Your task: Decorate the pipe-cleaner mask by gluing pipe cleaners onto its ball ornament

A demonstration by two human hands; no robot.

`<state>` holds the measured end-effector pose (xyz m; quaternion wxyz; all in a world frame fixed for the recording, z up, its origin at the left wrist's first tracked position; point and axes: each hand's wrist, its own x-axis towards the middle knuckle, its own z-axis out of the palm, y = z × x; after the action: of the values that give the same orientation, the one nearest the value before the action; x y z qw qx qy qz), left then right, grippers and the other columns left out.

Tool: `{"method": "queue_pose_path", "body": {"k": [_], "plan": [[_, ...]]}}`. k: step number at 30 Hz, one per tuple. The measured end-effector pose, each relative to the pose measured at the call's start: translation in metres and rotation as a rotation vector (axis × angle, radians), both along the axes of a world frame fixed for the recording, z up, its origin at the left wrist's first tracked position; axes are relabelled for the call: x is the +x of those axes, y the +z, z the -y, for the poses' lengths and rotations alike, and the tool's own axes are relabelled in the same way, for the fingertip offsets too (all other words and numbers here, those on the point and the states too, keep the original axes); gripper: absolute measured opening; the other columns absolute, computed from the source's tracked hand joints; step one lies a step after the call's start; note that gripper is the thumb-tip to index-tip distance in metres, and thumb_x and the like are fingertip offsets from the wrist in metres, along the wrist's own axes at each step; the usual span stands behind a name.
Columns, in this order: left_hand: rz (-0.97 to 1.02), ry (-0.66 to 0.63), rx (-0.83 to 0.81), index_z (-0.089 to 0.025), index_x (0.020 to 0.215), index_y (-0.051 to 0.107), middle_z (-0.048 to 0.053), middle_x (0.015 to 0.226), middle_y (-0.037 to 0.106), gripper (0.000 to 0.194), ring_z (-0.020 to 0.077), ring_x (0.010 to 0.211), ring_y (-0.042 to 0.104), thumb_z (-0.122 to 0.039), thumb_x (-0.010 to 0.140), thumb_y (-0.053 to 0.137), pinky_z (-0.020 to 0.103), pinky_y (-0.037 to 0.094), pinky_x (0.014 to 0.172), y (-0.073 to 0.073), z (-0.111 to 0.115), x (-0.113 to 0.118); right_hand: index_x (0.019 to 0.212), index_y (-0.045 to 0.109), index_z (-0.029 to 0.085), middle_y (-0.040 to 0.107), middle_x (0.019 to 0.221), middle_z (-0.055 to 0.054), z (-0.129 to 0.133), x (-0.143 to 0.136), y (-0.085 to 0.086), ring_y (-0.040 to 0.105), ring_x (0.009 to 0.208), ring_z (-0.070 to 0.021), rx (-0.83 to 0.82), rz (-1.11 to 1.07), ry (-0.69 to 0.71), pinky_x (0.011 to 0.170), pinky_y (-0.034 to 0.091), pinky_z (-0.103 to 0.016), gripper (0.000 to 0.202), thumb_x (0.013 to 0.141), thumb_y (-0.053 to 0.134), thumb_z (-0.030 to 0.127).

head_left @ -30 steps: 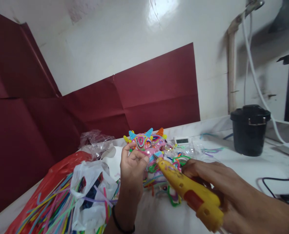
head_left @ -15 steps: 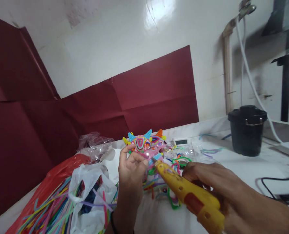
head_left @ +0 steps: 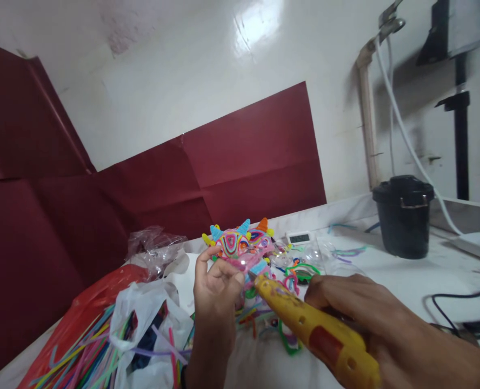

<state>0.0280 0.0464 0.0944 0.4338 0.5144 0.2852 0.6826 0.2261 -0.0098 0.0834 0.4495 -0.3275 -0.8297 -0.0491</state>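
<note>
head view, left hand: the left hand [head_left: 215,289] is holding a glossy pink piece [head_left: 247,262] over the middle of the desk [head_left: 260,362], its grip clamping the edge.
head view, right hand: the right hand [head_left: 380,310] is wrapping its grip around a yellow glue gun [head_left: 300,313].
nozzle: the metal tip [head_left: 252,275] is pointing toward the pink piece; contact is staying too small to tell.
beyond: a blue-horned colourful mask [head_left: 232,242] is sitting behind the pink piece.
desk sides: pipe cleaners [head_left: 84,346] are lying left, a black bucket [head_left: 404,224] is standing right.
</note>
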Motion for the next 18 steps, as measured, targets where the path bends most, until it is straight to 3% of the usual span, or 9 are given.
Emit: {"method": "queue_pose_path", "body": {"k": [8, 18], "plan": [[0.006, 0.023, -0.008, -0.022, 0.109, 0.046, -0.009, 0.060, 0.053, 0.051, 0.0035, 0.043, 0.035, -0.013, 0.065, 0.069, 0.012, 0.024, 0.039, 0.0047, 0.0054, 0.0031, 0.074, 0.055, 0.020, 0.062, 0.067, 0.000, 0.0015, -0.0007, 0.0032, 0.060, 0.057, -0.0148, -0.102, -0.002, 0.028, 0.052, 0.047, -0.027, 0.009, 0.076, 0.051, 0.012], [0.030, 0.039, -0.012, -0.023, 0.109, 0.048, -0.009, 0.059, 0.052, 0.052, 0.0050, 0.045, 0.039, -0.012, 0.063, 0.071, 0.011, 0.029, 0.040, 0.0063, 0.0072, 0.0043, 0.071, 0.055, 0.020, 0.062, 0.063, 0.001, 0.0037, -0.0012, 0.0056, 0.058, 0.054, -0.0140, -0.120, -0.035, 0.020, 0.050, 0.045, -0.026, 0.016, 0.082, 0.046, 0.013]]}}
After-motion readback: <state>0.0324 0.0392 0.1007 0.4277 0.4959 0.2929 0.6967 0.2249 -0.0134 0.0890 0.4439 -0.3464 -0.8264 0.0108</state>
